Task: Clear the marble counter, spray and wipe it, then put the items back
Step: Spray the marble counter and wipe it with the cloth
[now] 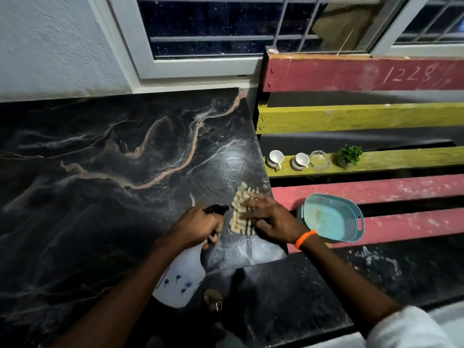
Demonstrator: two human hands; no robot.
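The black marble counter point(113, 151) with pale veins fills the left and centre. My left hand point(200, 226) grips a white spray bottle point(182, 281) with a black trigger head, its nozzle pointing right. My right hand point(270, 219), with an orange bead bracelet at the wrist, presses flat on a beige and dark checked cloth point(239, 212) near the counter's right edge. The marble around the cloth looks wet and streaked. On the bench to the right sit two white cups point(276, 158), a glass ashtray point(319, 160), a small green plant point(349, 155) and a teal basin point(331, 217).
A slatted bench point(376, 116) in red and yellow stands against the counter's right edge. A barred window point(226, 28) sits above the counter's back. My foot in a sandal point(213, 298) shows on the dark floor below.
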